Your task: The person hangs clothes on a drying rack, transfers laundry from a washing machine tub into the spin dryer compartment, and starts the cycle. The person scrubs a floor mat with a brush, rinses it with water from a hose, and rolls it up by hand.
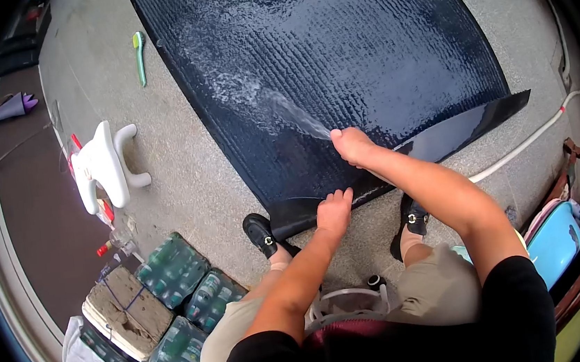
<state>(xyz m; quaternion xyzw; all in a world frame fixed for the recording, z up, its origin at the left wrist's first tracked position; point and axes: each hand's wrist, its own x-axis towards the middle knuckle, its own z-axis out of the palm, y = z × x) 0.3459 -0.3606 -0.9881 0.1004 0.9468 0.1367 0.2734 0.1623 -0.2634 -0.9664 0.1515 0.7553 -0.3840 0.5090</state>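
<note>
A large black ribbed mat point(389, 53), wet and shiny, lies on the ground in front of me. My right hand point(354, 147) is closed around the end of a pale hose point(530, 142), whose tip is hidden in the fist. A stream of water point(290, 113) shoots from it forward and left onto the ribs. My left hand point(335, 211) grips the mat's near edge, its fingers bent over the rim. That near edge is folded up, showing a smooth strip point(459, 128) to the right.
A white plastic stool point(104, 167) and a green brush point(141, 59) are on the left. Packs of bottles point(173, 269) stand at lower left, beside a worn foam block point(128, 312). A blue plastic item point(554, 243) sits in a brown rack at right. My shoes point(260, 234) flank the near edge.
</note>
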